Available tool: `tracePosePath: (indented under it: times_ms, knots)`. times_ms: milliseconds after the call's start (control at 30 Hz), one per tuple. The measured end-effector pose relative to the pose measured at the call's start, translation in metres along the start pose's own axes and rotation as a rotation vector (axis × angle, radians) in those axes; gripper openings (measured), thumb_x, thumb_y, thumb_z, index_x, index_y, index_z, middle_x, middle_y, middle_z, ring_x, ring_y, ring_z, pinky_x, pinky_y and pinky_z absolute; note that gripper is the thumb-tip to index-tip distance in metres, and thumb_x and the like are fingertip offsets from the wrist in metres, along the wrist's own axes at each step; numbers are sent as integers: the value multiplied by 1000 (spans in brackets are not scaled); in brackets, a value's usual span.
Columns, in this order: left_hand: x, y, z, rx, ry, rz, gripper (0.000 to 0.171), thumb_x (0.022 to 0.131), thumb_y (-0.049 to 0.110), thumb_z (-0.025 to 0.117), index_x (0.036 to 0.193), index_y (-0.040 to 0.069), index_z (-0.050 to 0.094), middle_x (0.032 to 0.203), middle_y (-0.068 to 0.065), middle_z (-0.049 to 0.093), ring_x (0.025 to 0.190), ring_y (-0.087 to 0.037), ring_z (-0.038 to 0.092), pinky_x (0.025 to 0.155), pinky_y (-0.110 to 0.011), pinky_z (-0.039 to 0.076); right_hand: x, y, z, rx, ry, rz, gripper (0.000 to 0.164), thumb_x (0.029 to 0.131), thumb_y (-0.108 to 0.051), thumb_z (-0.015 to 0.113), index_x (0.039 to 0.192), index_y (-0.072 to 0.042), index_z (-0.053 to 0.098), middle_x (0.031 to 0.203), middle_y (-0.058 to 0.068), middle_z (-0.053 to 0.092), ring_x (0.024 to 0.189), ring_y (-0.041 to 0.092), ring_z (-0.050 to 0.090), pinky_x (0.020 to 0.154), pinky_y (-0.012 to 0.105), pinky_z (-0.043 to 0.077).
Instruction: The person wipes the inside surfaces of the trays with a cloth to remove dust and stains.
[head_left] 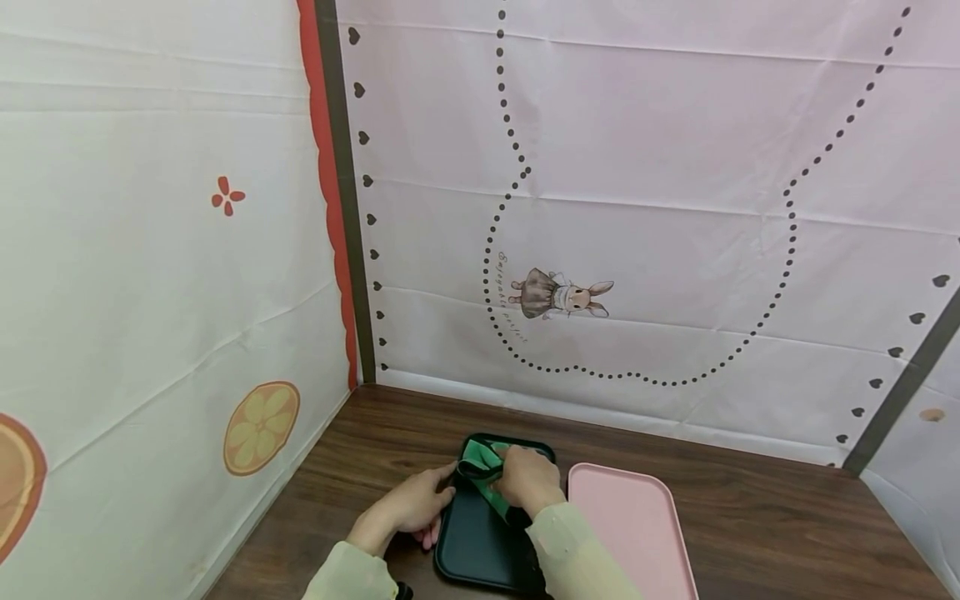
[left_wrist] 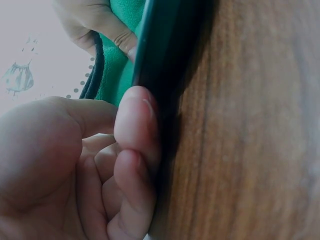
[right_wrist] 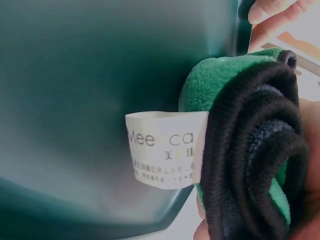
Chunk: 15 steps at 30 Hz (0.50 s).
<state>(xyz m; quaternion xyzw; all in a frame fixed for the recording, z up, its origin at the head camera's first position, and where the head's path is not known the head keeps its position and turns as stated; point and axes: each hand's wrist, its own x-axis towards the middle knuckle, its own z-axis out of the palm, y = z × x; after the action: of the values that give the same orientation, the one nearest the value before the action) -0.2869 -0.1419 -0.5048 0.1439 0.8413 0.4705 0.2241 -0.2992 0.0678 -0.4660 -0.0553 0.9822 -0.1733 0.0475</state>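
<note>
**Cloth on the dark tray, one hand at the rim and one wiping**

The step in hand appears to be wiping the inside of a dark tray (head_left: 476, 546), which lies on the wooden bench (head_left: 795, 525) just left of a pink tray (head_left: 626, 512). The person's right hand (head_left: 529, 478) is clamped on a bunched green cloth (head_left: 477, 455) with dark edging, held over the far part of the dark tray. A white label (right_wrist: 167, 150) hangs from the folds. The next move would seem to call for light, even pressure across the nearer floor of the tray, with the rim kept steady so that it does not slide into its neighbour.

The left hand (head_left: 415, 503) comes in from the left and pinches the tray's left rim, thumb at the top edge and curled fingertips (left_wrist: 136, 122) against the outer side. Whether that rim is raised off the bench cannot be told. The right forearm slants in over the tray's near right corner, back of the hand upward, fingers folded into the cloth.
</note>
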Motion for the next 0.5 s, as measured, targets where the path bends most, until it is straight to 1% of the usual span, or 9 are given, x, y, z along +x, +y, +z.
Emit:
tracePosePath:
  times_ms: [233,500]
  knots:
    - [1,0,0,-6,-6,-1,61,111,22,48,165,6,25,52,-5,63,37,-12,56,39,-27,45,0,0,0,-2,2,2,57,85,-35,86,139,-25,68,120,11,76,91,33,72,69,50,59]
    - [2,-2,0,-10,-8,-9,60,111,22,48,165,8,26,51,-5,62,37,-12,56,39,-27,45,-1,1,-1,-1,0,0,57,85,-34,86,138,-26,68,123,10,75,93,32,72,69,49,59]
